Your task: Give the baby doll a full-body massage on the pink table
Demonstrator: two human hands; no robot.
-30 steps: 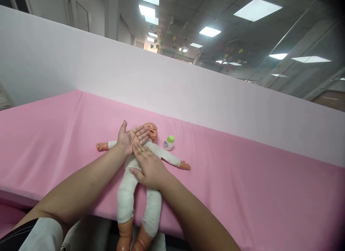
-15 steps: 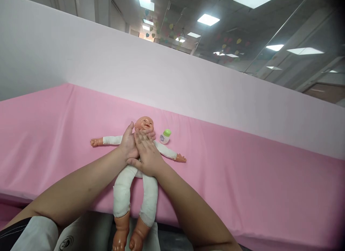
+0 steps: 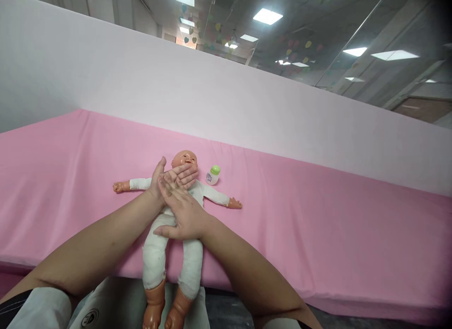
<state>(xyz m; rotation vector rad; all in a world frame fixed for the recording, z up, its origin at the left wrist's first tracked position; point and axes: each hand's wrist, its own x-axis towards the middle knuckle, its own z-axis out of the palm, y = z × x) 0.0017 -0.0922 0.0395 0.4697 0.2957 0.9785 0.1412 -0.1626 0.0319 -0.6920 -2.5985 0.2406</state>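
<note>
A baby doll (image 3: 155, 246) with a white cloth body lies on its back, its head away from me and its arms spread. Over its chest, my left hand (image 3: 178, 175) is palm up with fingers stretched out. My right hand (image 3: 185, 211) lies palm down across the left palm, fingers extended and thumb apart. Neither hand holds anything. Together they hide most of the doll's torso. By the doll's head stands a small clear bottle (image 3: 212, 176) with a green cap.
The doll lies on a pink padded surface (image 3: 318, 225), its feet hanging past the front edge. A white wall panel (image 3: 212, 98) rises behind, with glass (image 3: 300, 32) above it reflecting ceiling lights.
My right hand has slid back toward me along my left palm, so more of the left fingers show. The view has shifted slightly.
</note>
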